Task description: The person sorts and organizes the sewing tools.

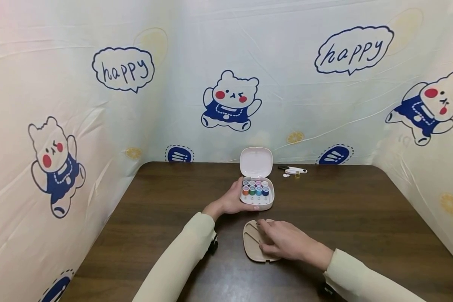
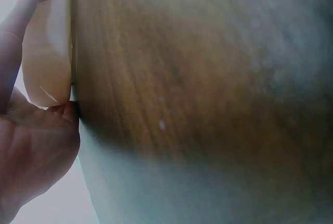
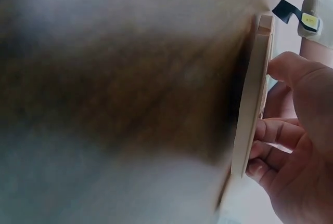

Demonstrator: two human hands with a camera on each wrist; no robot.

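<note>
An open white sewing box (image 1: 266, 206) with its hinged lid (image 1: 256, 162) raised stands in the middle of the table. Two rows of coloured thread spools (image 1: 252, 191) sit inside it. My left hand (image 1: 232, 200) grips this box at its left side, the thumb along the front; the left wrist view shows the thumb against the box wall (image 2: 49, 52). Nearer to me lies a flat beige tray (image 1: 252, 247) with raised ridges. Over its right part is my right hand (image 1: 287, 240), thumb and fingers apart and touching the tray. The right wrist view shows fingertips (image 3: 260, 130) at its rim.
Behind and right of the box lie a small black-and-white tool (image 1: 292, 169), a gold-coloured ring-like piece (image 1: 297, 176) and a small white piece (image 1: 286, 175). A printed cloth (image 1: 230, 50) hangs along the back and sides of the dark wooden table (image 1: 166, 197).
</note>
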